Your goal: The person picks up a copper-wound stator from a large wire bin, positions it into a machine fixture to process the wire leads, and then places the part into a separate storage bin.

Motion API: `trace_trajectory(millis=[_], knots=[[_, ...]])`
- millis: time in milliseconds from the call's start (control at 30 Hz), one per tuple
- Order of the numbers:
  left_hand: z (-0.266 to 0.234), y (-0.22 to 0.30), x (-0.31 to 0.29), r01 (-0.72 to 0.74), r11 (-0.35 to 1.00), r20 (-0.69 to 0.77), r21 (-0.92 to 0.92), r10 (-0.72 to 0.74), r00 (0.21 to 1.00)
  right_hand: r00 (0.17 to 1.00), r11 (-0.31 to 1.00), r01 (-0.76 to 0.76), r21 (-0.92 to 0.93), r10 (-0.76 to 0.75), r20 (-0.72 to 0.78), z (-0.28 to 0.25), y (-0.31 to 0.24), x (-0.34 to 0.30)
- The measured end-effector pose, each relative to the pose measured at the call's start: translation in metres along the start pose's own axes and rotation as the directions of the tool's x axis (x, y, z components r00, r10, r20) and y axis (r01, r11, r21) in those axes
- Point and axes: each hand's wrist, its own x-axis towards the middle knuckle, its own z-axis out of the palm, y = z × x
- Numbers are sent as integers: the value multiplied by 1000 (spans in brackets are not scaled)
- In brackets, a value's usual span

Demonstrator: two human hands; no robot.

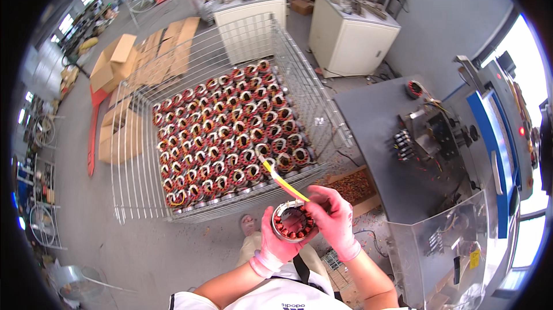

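A motor stator (pixel 295 234), a metal ring lined with copper windings, is held in front of my body. My left hand (pixel 275 245), in a pinkish glove, is closed round its left and lower side. On the right, my gloved right hand (pixel 337 221) has its fingers closed at the stator's upper right edge, round the base of the yellow lead wires (pixel 283 183). These wires stretch up and left from the fingers, with a white section near their far end. The fingertips partly cover the spot where wires and ring meet.
A wire cage (pixel 127 183) holds rows of similar stators (pixel 230 128). Right of it stands a dark worktable (pixel 368 114) with a fixture (pixel 426 134), another stator (pixel 414 89) and a clear guard (pixel 432 241). Below lies a box of small copper-coloured scraps (pixel 351 189). Cardboard (pixel 121 137) lies left.
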Motion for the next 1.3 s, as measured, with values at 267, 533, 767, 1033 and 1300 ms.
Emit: trace_trajectory(millis=[267, 533, 767, 1033, 1300], knots=[[-90, 97, -88, -184, 972, -74, -148, 174, 982, 787, 769, 337, -544, 87, 610, 164, -8, -12], [-209, 214, -165, -412, 901, -236, -134, 375, 896, 225, 759, 615, -213, 89, 970, 346, 73, -7], [-244, 365, -198, -511, 362, 43, 780, 783, 621, 355, 812, 459, -361, 206, 912, 454, 103, 56], [-305, 617, -196, 518, -246, 115, 819, 955, 272, 713, 554, 540, -634, 100, 694, 573, 267, 243], [-326, 632, -179, 503, 28, -205, 864, 932, 300, 804, 391, 528, -754, 55, 592, 723, 433, 440]])
